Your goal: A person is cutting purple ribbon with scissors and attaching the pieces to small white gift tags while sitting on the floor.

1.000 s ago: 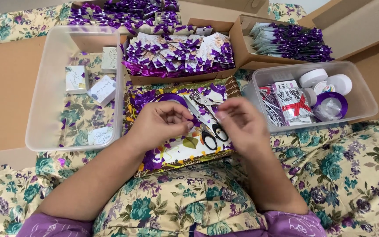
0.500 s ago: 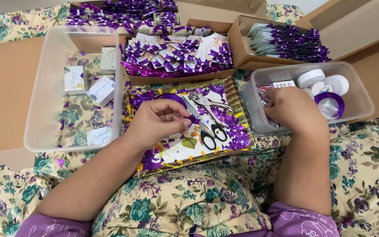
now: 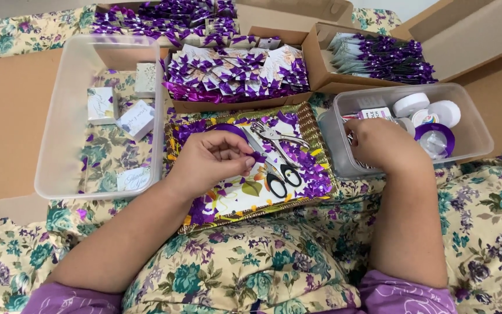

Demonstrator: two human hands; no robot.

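Observation:
My left hand (image 3: 213, 160) hovers over a gold-rimmed floral tray (image 3: 315, 145) and pinches a small piece of purple ribbon (image 3: 258, 157) between thumb and fingers. Black-handled scissors (image 3: 277, 174) and a metal hole punch (image 3: 271, 135) lie on the tray among purple ribbon scraps. My right hand (image 3: 379, 145) reaches into the clear plastic tub (image 3: 477, 136) on the right, fingers down among its contents; what they touch is hidden. That tub holds white tape rolls (image 3: 431, 107) and a purple ribbon spool (image 3: 435, 139).
On the left stands a clear tub (image 3: 59, 168) with several small white boxes. Behind the tray, cardboard boxes (image 3: 239, 78) hold many cards tied with purple bows; another box (image 3: 379, 58) sits at the back right. Floral cloth covers the surface and my lap.
My right hand left my left hand over the tray and moved right into the clear tub, then lower in it. My left hand stays in place pinching the ribbon.

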